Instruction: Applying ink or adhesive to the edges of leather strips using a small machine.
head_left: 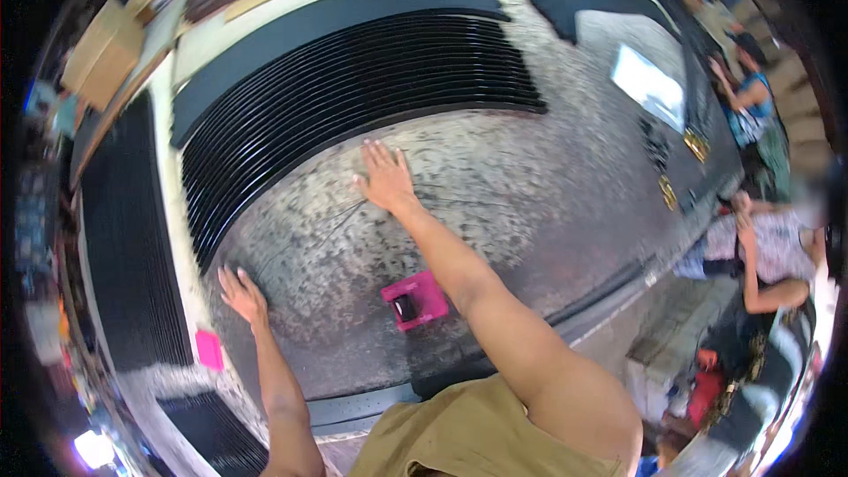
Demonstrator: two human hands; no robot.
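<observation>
The black strips lie side by side toward the far edge of the bench, apparently so that none covers another, while your left hand, near the left edge, and right hand, just before them, are spread and empty.

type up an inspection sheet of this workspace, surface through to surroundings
Surface: grey, dark-speckled tabletop, looks worn
Job's things: long glossy black strips, side by side in a broad band
Clutter: flat magenta square bearing a small black object; gold-coloured metal pieces at right
Hands: left hand near the strips' left end, right hand beside their near edge; both open, empty
Cables: nothing surely a cable
Surroundings: brown cardboard box upper left; person in pale patterned top at right
</observation>
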